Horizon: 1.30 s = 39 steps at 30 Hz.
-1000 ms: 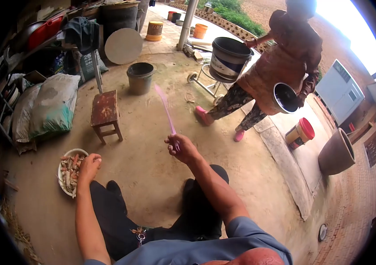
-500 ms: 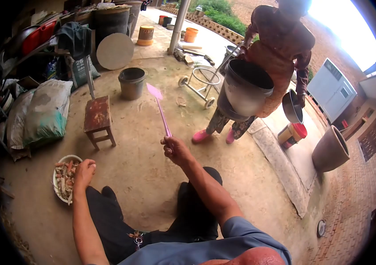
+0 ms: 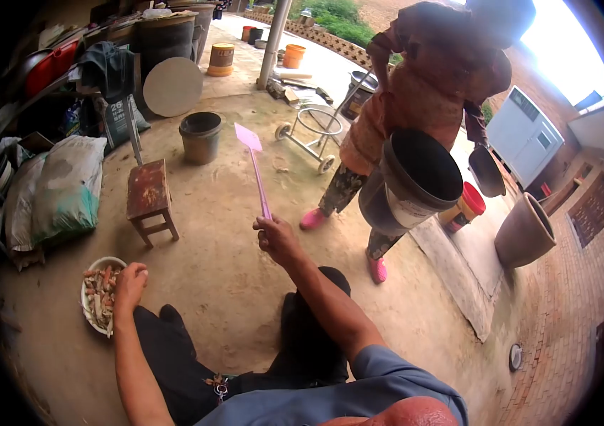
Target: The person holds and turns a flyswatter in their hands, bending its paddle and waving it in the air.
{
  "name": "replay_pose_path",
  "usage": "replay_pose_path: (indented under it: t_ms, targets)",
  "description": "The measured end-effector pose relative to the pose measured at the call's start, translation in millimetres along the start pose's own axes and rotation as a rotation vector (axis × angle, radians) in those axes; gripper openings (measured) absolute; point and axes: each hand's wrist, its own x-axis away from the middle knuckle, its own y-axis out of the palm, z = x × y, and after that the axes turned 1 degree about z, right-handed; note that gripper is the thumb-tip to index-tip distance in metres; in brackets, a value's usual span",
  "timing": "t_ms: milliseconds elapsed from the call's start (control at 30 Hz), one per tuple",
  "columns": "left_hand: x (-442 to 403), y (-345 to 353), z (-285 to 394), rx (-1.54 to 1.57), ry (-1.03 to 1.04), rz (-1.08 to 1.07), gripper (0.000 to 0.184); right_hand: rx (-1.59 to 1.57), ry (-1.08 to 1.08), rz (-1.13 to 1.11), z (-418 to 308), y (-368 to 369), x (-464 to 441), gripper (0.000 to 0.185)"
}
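Note:
My right hand [image 3: 278, 240] is closed round the handle of a pink fly swatter [image 3: 253, 153], whose flat head points up and away from me. My left hand [image 3: 131, 284] is beside the right rim of a white bowl [image 3: 85, 302], its fingers curled; whether anything is between them is too small to tell. Orange and pale pieces [image 3: 103, 290] fill the bowl. My knees are in dark trousers below both hands.
A co-worker [image 3: 430, 78] in pink shoes carries a large black bucket [image 3: 415, 186] and a basin [image 3: 486, 172]. A wooden stool [image 3: 149, 190], grey bucket [image 3: 200, 138], wheeled frame [image 3: 309, 135], filled sacks [image 3: 68, 186] and a tall pot [image 3: 525, 232] stand around.
The co-worker has lifted the large bucket off the wheeled frame and come closer with it. The swatter head, blurred earlier, is now sharp and more upright. My left hand stays by the bowl.

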Motion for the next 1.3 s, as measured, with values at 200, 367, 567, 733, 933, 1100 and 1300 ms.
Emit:
replay_pose_path:
  t_ms: [200, 367, 567, 733, 933, 1100, 1300]
  targets:
    - [3.9, -2.7, 10.0, -0.057, -0.008, -0.011, 0.024, 0.013, -0.062, -0.009, 1.0, 0.1, -0.6, 0.017]
    - [-1.2, -2.3, -0.7, -0.105, 0.033, -0.01, 0.025, -0.021, -0.21, 0.002, -1.2, -2.8, -4.4, 0.017]
    - [-2.9, -0.9, -2.8, -0.092, 0.04, -0.027, 0.026, -0.033, -0.236, 0.022, -1.2, -6.3, -3.5, 0.018]
    - [-0.7, -0.1, 0.9, -0.079, 0.038, -0.01, 0.026, -0.049, -0.207, 0.031, -8.2, -9.8, -3.8, 0.018]
    - [-0.8, -0.9, -2.7, -0.143, 0.068, -0.021, 0.026, -0.002, -0.24, 0.0, -8.3, -7.2, 2.0, 0.018]
    - [3.4, -1.4, 10.6, -0.158, 0.046, -0.021, 0.026, 0.058, -0.283, -0.024, -15.6, -6.4, 1.6, 0.02]
    - [-8.8, 0.7, -6.3, -0.167, 0.05, -0.032, 0.028, 0.225, -0.321, 0.135, -16.1, 3.4, 5.6, 0.023]
